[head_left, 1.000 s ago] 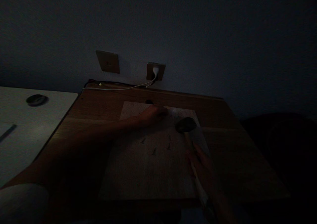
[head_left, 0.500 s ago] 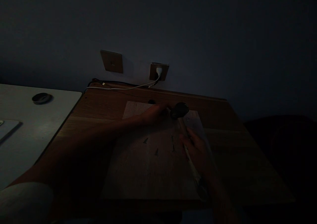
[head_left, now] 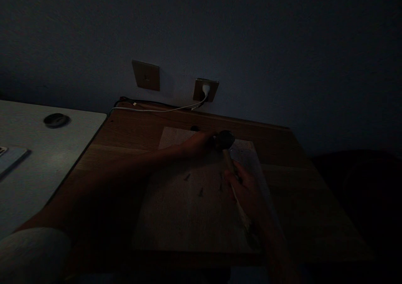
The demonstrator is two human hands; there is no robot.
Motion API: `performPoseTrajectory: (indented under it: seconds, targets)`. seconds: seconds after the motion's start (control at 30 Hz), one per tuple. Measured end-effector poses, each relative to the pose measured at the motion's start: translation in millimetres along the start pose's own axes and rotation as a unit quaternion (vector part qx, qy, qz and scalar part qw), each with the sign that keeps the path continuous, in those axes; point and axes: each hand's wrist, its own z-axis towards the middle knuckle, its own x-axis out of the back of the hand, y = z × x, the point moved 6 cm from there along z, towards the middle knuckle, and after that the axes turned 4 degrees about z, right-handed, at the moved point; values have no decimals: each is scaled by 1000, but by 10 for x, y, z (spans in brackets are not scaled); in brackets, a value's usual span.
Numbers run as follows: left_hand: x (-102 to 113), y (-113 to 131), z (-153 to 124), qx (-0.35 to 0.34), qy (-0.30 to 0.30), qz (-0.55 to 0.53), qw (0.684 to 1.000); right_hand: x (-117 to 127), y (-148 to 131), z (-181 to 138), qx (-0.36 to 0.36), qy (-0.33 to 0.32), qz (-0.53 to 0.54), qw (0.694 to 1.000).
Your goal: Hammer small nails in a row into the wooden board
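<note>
My right hand [head_left: 246, 187] is wrapped round the pale wooden handle of a hammer [head_left: 225, 140], whose rounded dark head is over the far part of a flat board [head_left: 176, 217]. Beside the hammer head, my left hand [head_left: 199, 143] rests low over the board with its fingers pinched together. Whatever those fingertips hold is too dark and hidden to make out. Several small pieces that look like screws or nails [head_left: 200, 192] lie loose or stand on the board between my hands.
The board lies on a brown wooden table [head_left: 109, 137] against the wall. A white table [head_left: 78, 125] adjoins it on the left, bearing a round dark object [head_left: 55, 120]. Cables [head_left: 163, 110] run along the back edge to a wall socket [head_left: 215, 89]. The room is very dim.
The hammer head has shifted slightly left and down towards my left fingertips. My left hand keeps nearly the same place on the board. The view has shifted a little.
</note>
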Motion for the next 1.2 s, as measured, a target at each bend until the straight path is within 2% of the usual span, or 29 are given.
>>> performPoseTrajectory:
  seconds: [0.5,0.63,0.73,0.83,0.9,1.1,1.2]
  targets:
    - [39,36,10,-13,10,-18,1000,-32,-31,-28,-5,6,28,1000]
    - [94,165,-52,-25,-6,52,998,91,25,-143,-26,42,30,998]
    - [72,437,-167,-111,-57,131,984,227,181,-285,-74,58,25,995]
    - [-31,731,-308,-247,-127,148,949,332,319,-413,-100,63,21,993]
    - [-75,832,-345,-291,-141,152,934,361,371,-471,-107,63,20,992]
    - [-174,840,-300,-266,-202,179,925,353,417,-533,-138,70,40,987]
    - [-86,762,-290,-244,-189,193,932,347,411,-531,-140,65,34,987]
